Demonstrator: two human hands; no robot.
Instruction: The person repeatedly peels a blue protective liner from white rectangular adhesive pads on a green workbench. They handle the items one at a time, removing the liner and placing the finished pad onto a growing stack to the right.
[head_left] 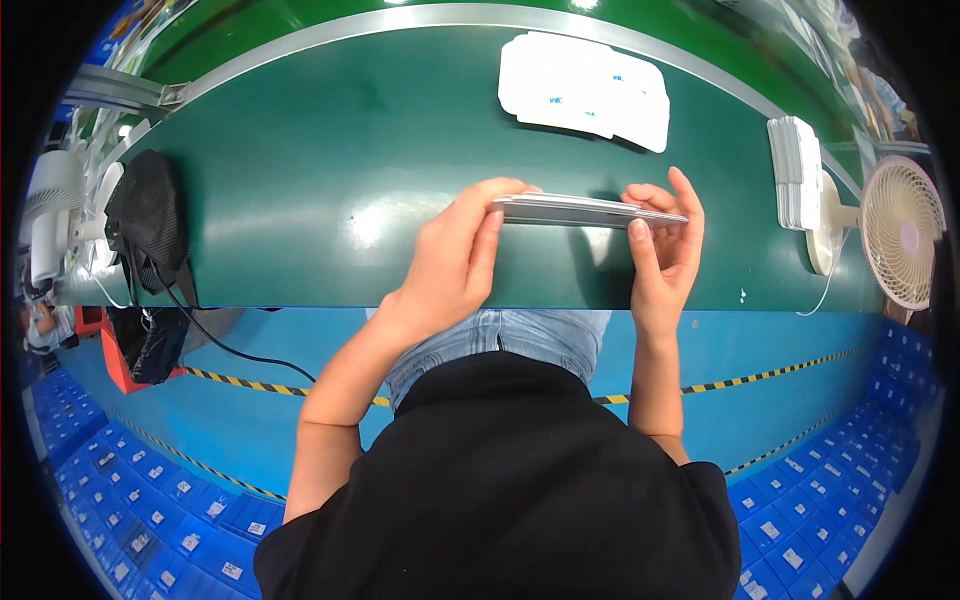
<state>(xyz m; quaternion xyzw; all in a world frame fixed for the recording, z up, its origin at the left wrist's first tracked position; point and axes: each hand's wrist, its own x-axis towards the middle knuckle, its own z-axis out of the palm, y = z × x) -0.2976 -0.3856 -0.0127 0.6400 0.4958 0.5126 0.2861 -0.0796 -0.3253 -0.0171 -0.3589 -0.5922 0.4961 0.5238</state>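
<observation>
A long dark-green worktop point(330, 170) with a pale metal rim curves across the view, above a bright blue floor marked by black-and-yellow striped tape and lined with rows of blue bins. At the middle of the worktop, just beyond its near edge, both hands hold a thin stack of flat white die-cut card sheets point(588, 211), seen edge-on and lying roughly level. The left hand point(455, 265) closes over the stack's left end, its fingers curled on top and the thumb apparently beneath. The right hand point(668, 250) grips the right end, thumb pressed against the near edge and the fingers half open, standing up behind the stack.

As far as can be judged, the work is partway: this stack is lifted and being squared between the hands, not set down anywhere. A loose pile of flat white card blanks point(585, 90) lies farther back on the worktop, and a neater upright pack of white sheets point(797, 172) stands at the right, just beside a small pink desk fan point(900, 235). Whether those are finished or waiting cannot be told.

The number of sheets in the held stack is not readable, nor are their faces. A black mesh bag point(148, 225) with a trailing cable sits at the left, beside a white device that is cut off by the fisheye rim. The person's black shirt hides the lap.
</observation>
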